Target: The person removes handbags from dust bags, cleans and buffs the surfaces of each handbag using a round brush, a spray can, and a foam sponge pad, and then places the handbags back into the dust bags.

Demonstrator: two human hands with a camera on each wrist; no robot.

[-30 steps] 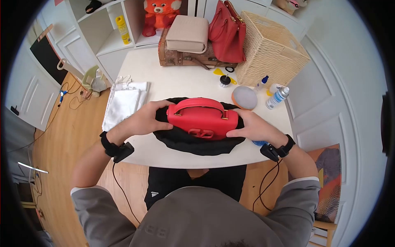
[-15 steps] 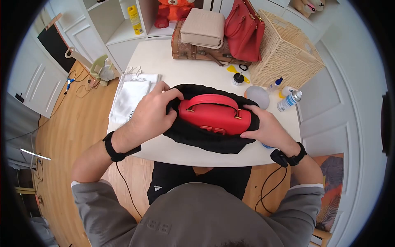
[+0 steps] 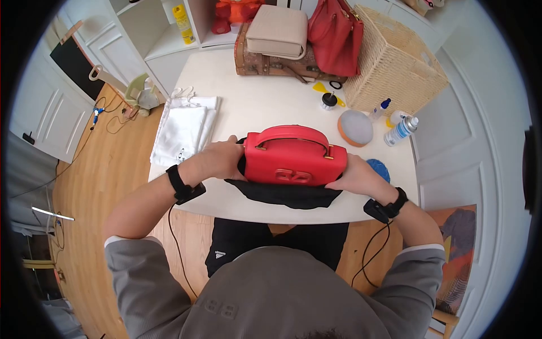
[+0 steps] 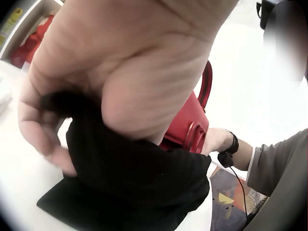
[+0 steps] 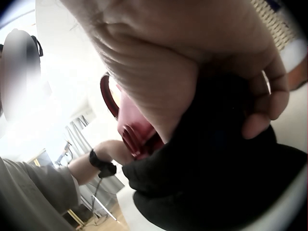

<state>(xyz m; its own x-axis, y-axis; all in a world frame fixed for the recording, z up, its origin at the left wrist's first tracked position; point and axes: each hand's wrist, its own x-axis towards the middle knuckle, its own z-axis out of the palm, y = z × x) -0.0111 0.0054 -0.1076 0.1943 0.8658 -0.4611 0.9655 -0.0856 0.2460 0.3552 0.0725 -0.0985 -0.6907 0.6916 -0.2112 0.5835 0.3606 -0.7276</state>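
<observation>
A red handbag (image 3: 293,155) with a top handle and a raised emblem on its front stands upright in a black cloth bag (image 3: 285,195), whose folds lie low around it. My left hand (image 3: 223,159) grips the cloth at the handbag's left end. In the left wrist view, its thumb is tucked inside the cloth rim and its fingers curl outside. At the opposite end, my right hand (image 3: 361,176) holds the cloth the same way, thumb at the front corner of the handbag. The black cloth (image 5: 207,159) bunches under that palm in the right wrist view.
Folded white cloth pouches (image 3: 183,130) lie to the left on the white table (image 3: 226,96). At the right are a round grey-topped pad (image 3: 355,127), a blue item (image 3: 379,168) and a spray can (image 3: 401,131). A brown case (image 3: 265,66) and a wicker basket (image 3: 392,68) stand behind.
My left hand rose to the cloth's rim, then came down. The cloth has dropped behind the handbag, whose emblem front now shows more fully. The blue item by my right hand is more exposed.
</observation>
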